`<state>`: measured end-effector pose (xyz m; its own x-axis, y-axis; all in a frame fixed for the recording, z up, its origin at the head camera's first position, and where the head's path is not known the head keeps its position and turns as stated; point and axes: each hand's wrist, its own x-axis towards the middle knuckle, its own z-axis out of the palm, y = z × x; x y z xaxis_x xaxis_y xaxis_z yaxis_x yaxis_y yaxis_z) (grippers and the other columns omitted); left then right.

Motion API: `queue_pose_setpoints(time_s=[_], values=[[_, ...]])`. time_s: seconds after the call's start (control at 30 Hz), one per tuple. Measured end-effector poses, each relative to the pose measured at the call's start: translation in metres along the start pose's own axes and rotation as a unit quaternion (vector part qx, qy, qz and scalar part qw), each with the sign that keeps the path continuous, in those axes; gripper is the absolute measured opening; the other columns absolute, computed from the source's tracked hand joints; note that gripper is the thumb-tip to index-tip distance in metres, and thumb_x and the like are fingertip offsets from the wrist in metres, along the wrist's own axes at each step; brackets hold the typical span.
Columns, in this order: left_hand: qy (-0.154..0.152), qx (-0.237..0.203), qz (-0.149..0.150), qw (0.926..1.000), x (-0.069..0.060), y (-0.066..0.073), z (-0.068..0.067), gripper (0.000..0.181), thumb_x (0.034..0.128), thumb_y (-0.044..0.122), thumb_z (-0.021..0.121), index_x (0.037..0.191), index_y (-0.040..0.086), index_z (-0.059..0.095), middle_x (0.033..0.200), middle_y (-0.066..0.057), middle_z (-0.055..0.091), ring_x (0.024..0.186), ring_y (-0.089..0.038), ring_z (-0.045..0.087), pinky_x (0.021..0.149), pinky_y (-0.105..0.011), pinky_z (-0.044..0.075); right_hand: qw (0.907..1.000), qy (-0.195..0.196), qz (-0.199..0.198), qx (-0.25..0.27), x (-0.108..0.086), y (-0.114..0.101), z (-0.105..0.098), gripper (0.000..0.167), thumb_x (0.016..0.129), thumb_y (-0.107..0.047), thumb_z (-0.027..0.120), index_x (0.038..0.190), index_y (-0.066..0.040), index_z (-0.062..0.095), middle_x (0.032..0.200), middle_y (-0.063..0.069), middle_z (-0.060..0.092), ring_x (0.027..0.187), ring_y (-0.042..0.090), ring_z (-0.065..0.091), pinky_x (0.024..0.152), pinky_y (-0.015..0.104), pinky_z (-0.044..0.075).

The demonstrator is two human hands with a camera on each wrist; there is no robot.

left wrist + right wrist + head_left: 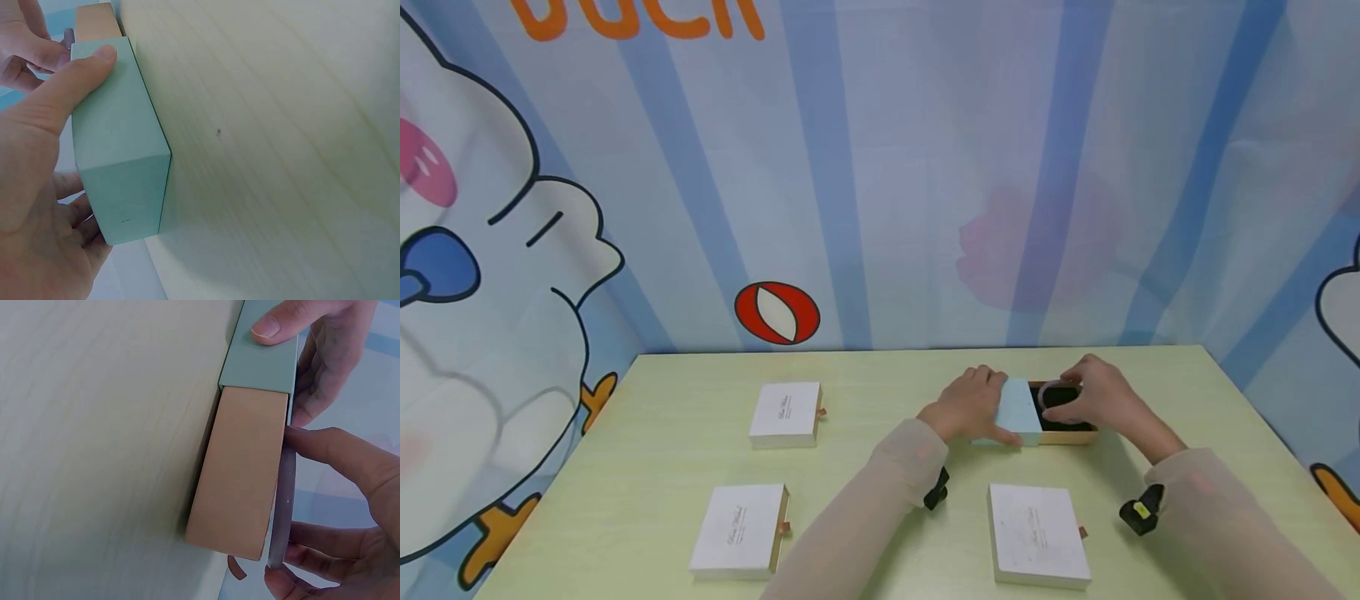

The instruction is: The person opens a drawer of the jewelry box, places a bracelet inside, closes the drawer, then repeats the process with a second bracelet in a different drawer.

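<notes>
A light-blue drawer box [1021,410] lies toward the back right of the table, its tan drawer [240,475] pulled partway out to the right. Black lining [1063,403] shows inside the drawer. My left hand [967,403] grips the box's outer sleeve, thumb on the near side and fingers on the far side. Between the thumb and fingers of my right hand [1099,395] is a pale purple-grey bangle [284,506], held at the drawer's open top. The right wrist view has it edge-on, just off the drawer's rim.
Three white drawer boxes with printed lids and small tabs lie on the table: one back left [785,414], one front left [739,532], one front right [1037,533]. A brown ribbon tab [237,567] sticks out of the drawer's end. Behind stands a printed blue backdrop [910,183].
</notes>
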<state>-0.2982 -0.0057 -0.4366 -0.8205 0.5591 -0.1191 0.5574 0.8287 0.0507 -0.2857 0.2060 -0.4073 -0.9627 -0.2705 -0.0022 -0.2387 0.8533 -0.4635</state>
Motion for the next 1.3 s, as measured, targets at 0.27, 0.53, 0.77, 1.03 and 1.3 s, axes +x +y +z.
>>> queue_pose_setpoints(time_s=[0.27,0.53,0.77,1.03,1.3], values=[[0.005,0.002,0.001,1.0000,-0.0009,-0.0004,0.0004,0.102,0.0797,0.073,0.065,0.155,0.013,0.031,0.146,-0.005,0.041,0.130,-0.018,0.042,0.107,-0.026,0.034,0.9999,-0.008,0.001,-0.015,0.0019,-0.0010,0.0045,0.070,0.075,-0.031,0.088,0.115,0.019,0.061,0.108,0.029,0.056,0.094,0.042,0.058,0.078,0.052,0.051],[0.010,0.008,0.003,0.9999,-0.0007,-0.0005,0.0010,0.101,0.0798,0.073,0.065,0.153,0.012,0.032,0.144,-0.005,0.043,0.126,-0.017,0.043,0.105,-0.025,0.036,0.9997,-0.010,0.004,-0.023,0.0029,-0.0042,0.0050,0.067,0.073,-0.030,0.089,0.111,0.019,0.063,0.104,0.029,0.059,0.091,0.042,0.060,0.076,0.051,0.053],[0.012,0.006,0.006,0.9999,-0.0024,-0.0001,-0.0015,0.101,0.0801,0.072,0.065,0.154,0.012,0.032,0.144,-0.005,0.043,0.127,-0.017,0.043,0.105,-0.026,0.035,0.9997,-0.008,0.001,-0.023,0.0030,-0.0072,0.0058,0.060,0.072,-0.025,0.090,0.106,0.018,0.065,0.101,0.027,0.058,0.088,0.038,0.058,0.074,0.049,0.053],[0.015,0.006,0.012,0.9998,-0.0017,-0.0004,-0.0010,0.099,0.0809,0.071,0.065,0.153,0.012,0.032,0.143,-0.006,0.043,0.124,-0.017,0.044,0.104,-0.026,0.037,0.9996,-0.023,-0.008,-0.017,0.0058,-0.0066,0.0068,0.048,0.072,-0.020,0.090,0.099,0.014,0.070,0.094,0.023,0.064,0.079,0.031,0.061,0.068,0.045,0.052],[0.015,0.010,0.013,0.9998,-0.0029,-0.0003,-0.0014,0.100,0.0806,0.072,0.065,0.154,0.011,0.032,0.144,-0.006,0.042,0.126,-0.017,0.044,0.105,-0.026,0.036,0.9988,-0.047,0.008,-0.010,0.0067,-0.0049,0.0069,0.054,0.074,-0.022,0.089,0.105,0.016,0.067,0.097,0.025,0.066,0.080,0.032,0.062,0.069,0.044,0.053]])
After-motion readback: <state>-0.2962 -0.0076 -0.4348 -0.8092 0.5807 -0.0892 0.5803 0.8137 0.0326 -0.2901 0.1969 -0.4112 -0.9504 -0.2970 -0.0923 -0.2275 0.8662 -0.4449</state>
